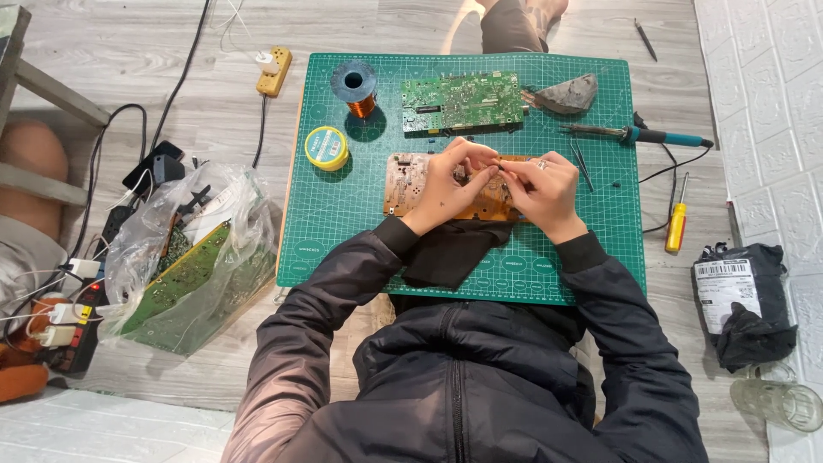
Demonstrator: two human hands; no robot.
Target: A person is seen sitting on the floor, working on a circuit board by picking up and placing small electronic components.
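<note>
Left hand: the left hand point(447, 190) lies on the orange-brown circuit board point(405, 183), fingers curled in, tips pinched together against the other hand's.
Right hand: the right hand point(543, 192) meets it fingertip to fingertip, pinching something too small to make out.
Board: flat on the green gridded cutting mat point(343, 223), about mid-mat, partly hidden under both hands.
Far edge: a green circuit board point(463, 101) sits near the mat's far edge, a spool of copper wire point(356, 87) to its left.
Left side: a round yellow tin point(327, 147) stands left of the orange-brown board.
Right edge: a blue-handled soldering iron point(636, 134) reaches over the mat's right edge, with a yellow-handled screwdriver point(677, 219) off the mat beyond.
</note>
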